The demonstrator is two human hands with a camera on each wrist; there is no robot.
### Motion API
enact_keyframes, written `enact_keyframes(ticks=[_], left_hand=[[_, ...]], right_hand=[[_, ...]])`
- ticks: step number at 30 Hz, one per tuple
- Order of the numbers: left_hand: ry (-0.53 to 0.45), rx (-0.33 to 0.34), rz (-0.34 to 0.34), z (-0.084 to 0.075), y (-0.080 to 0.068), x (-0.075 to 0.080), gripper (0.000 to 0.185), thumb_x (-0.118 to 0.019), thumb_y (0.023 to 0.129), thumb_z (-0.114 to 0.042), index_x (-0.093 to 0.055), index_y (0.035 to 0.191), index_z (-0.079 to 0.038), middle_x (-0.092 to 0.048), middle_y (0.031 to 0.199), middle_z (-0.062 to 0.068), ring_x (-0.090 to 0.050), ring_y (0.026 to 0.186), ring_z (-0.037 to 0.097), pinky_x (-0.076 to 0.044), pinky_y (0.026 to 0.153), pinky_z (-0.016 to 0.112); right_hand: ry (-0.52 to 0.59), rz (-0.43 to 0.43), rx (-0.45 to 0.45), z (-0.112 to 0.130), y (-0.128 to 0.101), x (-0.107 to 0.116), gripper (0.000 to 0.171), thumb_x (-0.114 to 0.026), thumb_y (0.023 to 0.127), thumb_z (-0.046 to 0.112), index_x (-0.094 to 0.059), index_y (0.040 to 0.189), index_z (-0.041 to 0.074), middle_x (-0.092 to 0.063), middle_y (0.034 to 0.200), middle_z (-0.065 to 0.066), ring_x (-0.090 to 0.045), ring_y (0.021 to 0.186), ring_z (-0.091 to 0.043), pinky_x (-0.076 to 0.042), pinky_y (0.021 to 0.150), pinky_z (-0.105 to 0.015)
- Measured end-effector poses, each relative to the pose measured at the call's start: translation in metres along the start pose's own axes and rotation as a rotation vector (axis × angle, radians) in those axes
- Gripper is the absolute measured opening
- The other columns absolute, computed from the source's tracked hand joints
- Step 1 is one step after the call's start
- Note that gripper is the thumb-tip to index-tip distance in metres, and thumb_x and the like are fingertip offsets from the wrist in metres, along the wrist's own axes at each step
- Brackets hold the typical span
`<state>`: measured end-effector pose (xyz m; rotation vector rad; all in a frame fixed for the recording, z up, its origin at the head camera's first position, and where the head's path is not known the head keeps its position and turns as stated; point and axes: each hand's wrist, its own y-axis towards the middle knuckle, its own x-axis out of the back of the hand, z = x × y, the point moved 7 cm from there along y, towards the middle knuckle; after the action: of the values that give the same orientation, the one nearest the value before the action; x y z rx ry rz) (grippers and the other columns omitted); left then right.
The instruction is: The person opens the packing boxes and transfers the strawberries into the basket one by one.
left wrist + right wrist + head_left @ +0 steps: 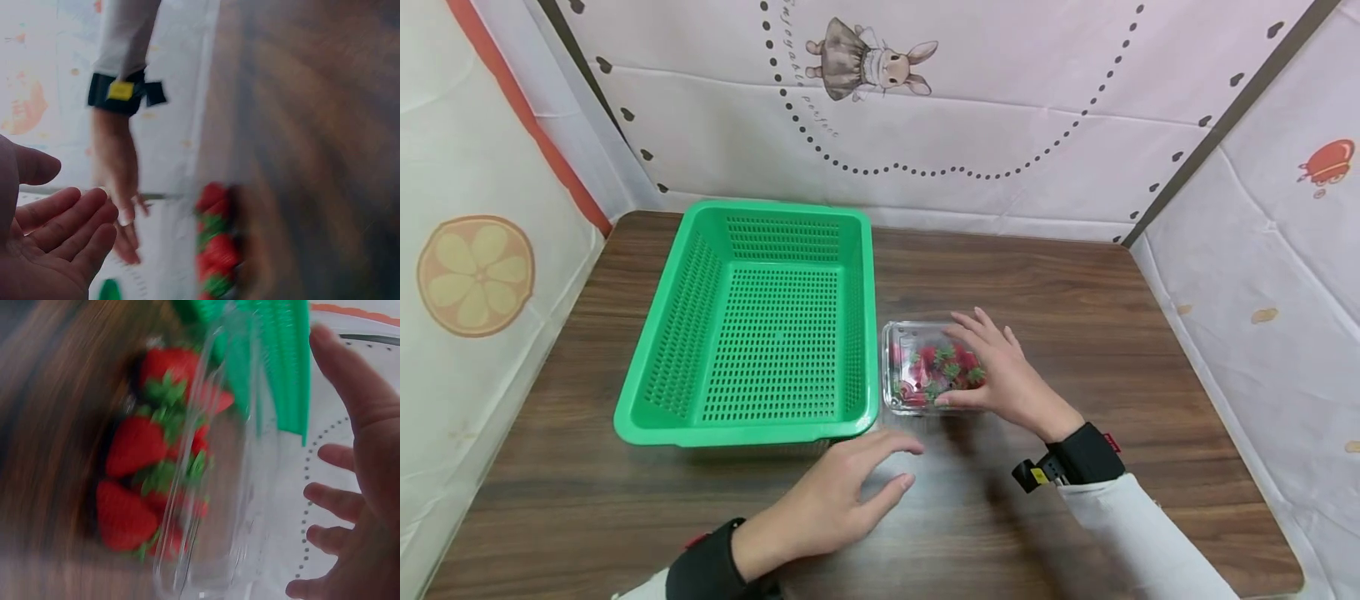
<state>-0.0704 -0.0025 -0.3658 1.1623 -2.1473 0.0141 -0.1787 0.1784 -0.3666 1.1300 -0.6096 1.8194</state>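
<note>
A clear plastic punnet (pixel 904 367) of red strawberries (pixel 947 367) stands on the wooden table, right beside a green basket (pixel 871 333). Over the punnet's right part, my right hand (pixel 1000 367) spreads its thumb and fingers. The right wrist view shows that hand (pixel 369 487) above the punnet's rim (pixel 250 456), with a gap between them. Closer to me, below the basket's near right corner, my left hand (pixel 835 492) hovers with its fingers loosely bent and nothing in them. Strawberries (pixel 219 250) appear blurred in the left wrist view.
White printed cloth (pixel 1000 108) walls the table at the back and both sides. Brown wooden tabletop (pixel 1150 400) extends right of the punnet. The perforated green basket takes up the table's left-centre, its raised rim close against the punnet.
</note>
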Motion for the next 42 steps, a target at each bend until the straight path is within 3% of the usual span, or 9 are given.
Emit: enact_keyframes(ticks=[4, 9, 12, 16, 19, 27, 42], left_hand=[[-0.169, 0.116, 0.092, 0.022, 0.000, -0.026, 0.024, -0.051, 0.101, -0.027, -0.059, 0.122, -0.021, -0.065, 0.118, -0.005, -0.061, 0.112, 0.010, -0.050, 0.094, 0.029], [-0.357, 0.265, 0.131, 0.048, 0.002, -0.050, 0.025, -0.050, 0.102, -0.026, -0.061, 0.119, -0.013, -0.069, 0.115, 0.005, -0.065, 0.108, 0.018, -0.050, 0.092, 0.024], [-0.514, 0.397, 0.100, 0.061, 0.006, -0.060, 0.030, -0.049, 0.102, -0.025, -0.061, 0.120, -0.004, -0.070, 0.113, 0.009, -0.066, 0.106, 0.021, -0.051, 0.091, 0.026], [-0.787, 0.598, -0.002, 0.077, 0.012, -0.069, 0.035, -0.047, 0.102, -0.022, -0.055, 0.122, 0.006, -0.068, 0.111, 0.018, -0.066, 0.101, 0.023, -0.052, 0.092, 0.033], [-0.902, 0.672, -0.066, 0.087, 0.015, -0.074, 0.039, -0.045, 0.102, -0.023, -0.052, 0.122, 0.009, -0.065, 0.112, 0.021, -0.066, 0.098, 0.019, -0.051, 0.093, 0.035], [-0.982, 0.699, -0.156, 0.100, 0.018, -0.077, 0.040, -0.035, 0.105, -0.030, -0.043, 0.127, 0.004, -0.064, 0.112, 0.018, -0.066, 0.100, 0.019, -0.050, 0.094, 0.036], [-0.878, 0.764, -0.243, 0.103, 0.025, -0.075, 0.038, -0.037, 0.105, -0.030, -0.046, 0.123, 0.002, -0.067, 0.103, 0.014, -0.069, 0.090, 0.018, -0.054, 0.084, 0.032]], right_hand=[[-0.046, 0.069, -0.013, -0.008, 0.005, -0.006, 0.101, -0.081, 0.069, 0.053, -0.035, 0.150, 0.016, -0.024, 0.160, -0.011, -0.008, 0.150, -0.037, -0.003, 0.112, -0.068], [-0.105, 0.108, -0.005, -0.016, 0.008, -0.011, 0.110, -0.081, 0.063, 0.059, -0.031, 0.152, 0.017, -0.021, 0.161, -0.013, -0.007, 0.149, -0.039, -0.004, 0.110, -0.070], [-0.134, 0.130, -0.006, -0.020, 0.009, -0.014, 0.112, -0.081, 0.063, 0.061, -0.029, 0.153, 0.019, -0.020, 0.161, -0.013, -0.007, 0.149, -0.039, -0.005, 0.111, -0.070], [-0.149, 0.152, 0.003, -0.023, 0.010, -0.017, 0.112, -0.081, 0.064, 0.060, -0.028, 0.154, 0.020, -0.020, 0.161, -0.012, -0.009, 0.149, -0.038, -0.007, 0.110, -0.071], [-0.153, 0.148, 0.012, -0.024, 0.011, -0.018, 0.111, -0.082, 0.064, 0.058, -0.028, 0.153, 0.020, -0.022, 0.160, -0.012, -0.012, 0.148, -0.039, -0.007, 0.109, -0.072], [-0.162, 0.139, 0.009, -0.026, 0.014, -0.018, 0.110, -0.082, 0.063, 0.060, -0.031, 0.152, 0.021, -0.029, 0.157, -0.014, -0.020, 0.146, -0.039, -0.009, 0.109, -0.072], [-0.168, 0.148, -0.003, -0.026, 0.018, -0.015, 0.104, -0.084, 0.066, 0.054, -0.034, 0.151, 0.020, -0.032, 0.155, -0.015, -0.027, 0.143, -0.041, -0.011, 0.111, -0.069]])
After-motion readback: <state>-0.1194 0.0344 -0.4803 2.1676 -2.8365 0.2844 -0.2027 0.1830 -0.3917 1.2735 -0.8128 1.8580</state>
